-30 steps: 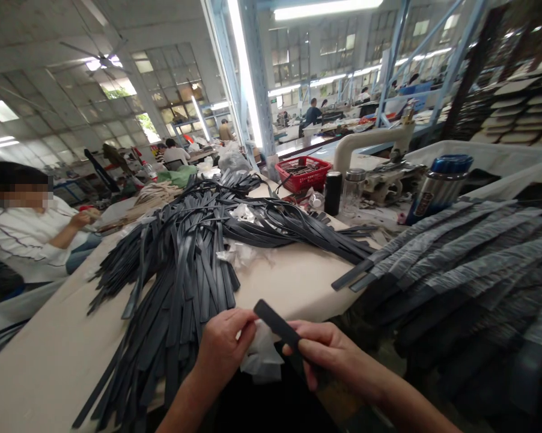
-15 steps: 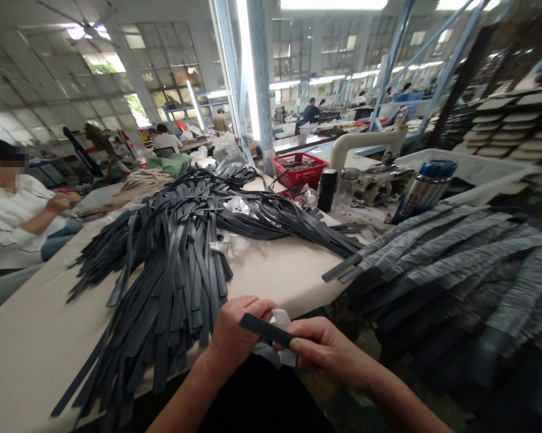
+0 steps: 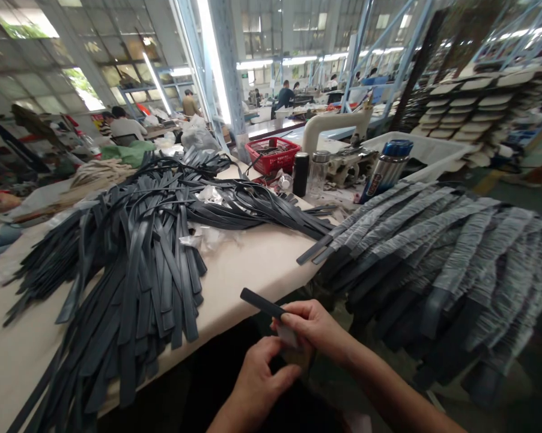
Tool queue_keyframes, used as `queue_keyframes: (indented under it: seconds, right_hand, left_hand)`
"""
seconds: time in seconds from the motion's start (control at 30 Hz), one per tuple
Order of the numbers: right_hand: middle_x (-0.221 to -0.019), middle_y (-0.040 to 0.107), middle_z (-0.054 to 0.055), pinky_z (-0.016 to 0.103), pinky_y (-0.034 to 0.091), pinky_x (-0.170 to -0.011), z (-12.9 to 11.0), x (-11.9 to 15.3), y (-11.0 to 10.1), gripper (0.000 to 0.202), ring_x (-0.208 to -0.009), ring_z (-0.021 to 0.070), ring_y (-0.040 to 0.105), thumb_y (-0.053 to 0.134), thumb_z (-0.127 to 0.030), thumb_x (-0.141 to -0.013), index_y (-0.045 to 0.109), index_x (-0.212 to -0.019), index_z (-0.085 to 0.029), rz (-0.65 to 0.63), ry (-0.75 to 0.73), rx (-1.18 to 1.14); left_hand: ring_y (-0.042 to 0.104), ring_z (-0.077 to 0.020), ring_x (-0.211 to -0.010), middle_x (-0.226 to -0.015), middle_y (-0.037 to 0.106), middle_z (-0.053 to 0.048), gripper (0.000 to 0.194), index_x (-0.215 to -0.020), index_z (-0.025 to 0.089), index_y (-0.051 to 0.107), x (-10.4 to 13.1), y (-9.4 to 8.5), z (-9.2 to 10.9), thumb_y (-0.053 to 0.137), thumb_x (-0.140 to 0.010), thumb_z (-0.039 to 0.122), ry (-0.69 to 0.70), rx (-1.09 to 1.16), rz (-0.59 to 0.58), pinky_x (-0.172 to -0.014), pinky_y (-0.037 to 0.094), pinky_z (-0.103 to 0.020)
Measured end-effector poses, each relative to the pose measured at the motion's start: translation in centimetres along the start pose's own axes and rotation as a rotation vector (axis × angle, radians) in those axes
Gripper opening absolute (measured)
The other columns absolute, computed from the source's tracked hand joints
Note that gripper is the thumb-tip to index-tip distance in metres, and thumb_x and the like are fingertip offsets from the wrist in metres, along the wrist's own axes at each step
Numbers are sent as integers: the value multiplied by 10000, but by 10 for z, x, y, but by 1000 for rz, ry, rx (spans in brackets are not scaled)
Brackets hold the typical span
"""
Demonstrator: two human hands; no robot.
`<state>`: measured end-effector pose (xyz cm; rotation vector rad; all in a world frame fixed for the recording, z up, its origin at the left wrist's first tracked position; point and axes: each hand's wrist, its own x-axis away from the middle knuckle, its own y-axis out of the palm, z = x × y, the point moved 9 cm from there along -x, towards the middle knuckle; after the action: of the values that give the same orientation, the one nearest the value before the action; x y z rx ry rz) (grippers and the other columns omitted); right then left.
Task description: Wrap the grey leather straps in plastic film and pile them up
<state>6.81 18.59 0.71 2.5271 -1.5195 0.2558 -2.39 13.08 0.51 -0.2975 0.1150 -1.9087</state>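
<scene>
A dark grey strap [image 3: 262,302] has its end poking up and leftward out of my right hand [image 3: 313,331], whose thumb and fingers pinch it. A small piece of whitish, see-through film [image 3: 288,335] lies along the strap just beneath those fingers. Lower and to the left is my left hand [image 3: 264,379], its fingers curved toward the film and its thumb held apart from them. A dark gap shows between that thumb and the fingers; the farther fingertips are hidden. The strap's lower part is lost against the dark lap.
A big heap of loose dark straps [image 3: 131,270] covers the left of the cream table [image 3: 235,276]. Film-wrapped straps [image 3: 433,240] hang at the right. Behind are a red basket [image 3: 273,157], a black bottle [image 3: 300,174], a blue-topped flask [image 3: 386,168] and a sewing machine [image 3: 338,135].
My left hand has dropped down from beside the strap's end, and its thumb now stands apart. My right hand still pinches the strap. The view has turned to the right.
</scene>
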Motion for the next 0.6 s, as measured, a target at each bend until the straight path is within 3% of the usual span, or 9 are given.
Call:
queue_keyframes:
  seconds: [0.13, 0.23, 0.4, 0.6]
  right_hand:
    - [-535, 563, -24, 165, 297, -378, 21, -15, -4, 338, -403, 50, 397, 621, -435, -787, 738, -800, -118, 59, 19, 34]
    - [-478, 515, -40, 160, 278, -362, 37, -26, -4, 292, -378, 49, 379, 599, -372, -792, 730, -775, -112, 87, 45, 69]
    - [-485, 514, -40, 156, 290, -361, 55, -42, 1, 265, -379, 52, 395, 545, -300, -813, 724, -755, -114, 108, 53, 156]
    - [-447, 453, -64, 172, 256, -390, 64, -53, 4, 218, -390, 53, 367, 552, -252, -822, 734, -796, -134, 115, 14, 318]
  left_hand:
    - [609, -190, -732, -768, 720, -40, 166, -793, 143, 739, 0, 27, -56, 674, -734, 284, -243, 284, -64, -707, 415, -280]
    - [591, -173, -706, -745, 701, -42, 230, -765, 120, 701, 4, 33, -82, 768, -646, 304, -319, 462, -60, -718, 406, -280]
    - [589, -168, -706, -746, 671, -48, 355, -787, 115, 656, 9, 37, -96, 840, -566, 324, -377, 645, -71, -722, 418, -281]
    - [540, -121, -606, -682, 621, -5, 388, -851, 118, 691, 23, 46, -106, 831, -548, 317, -543, 599, -142, -633, 413, -250]
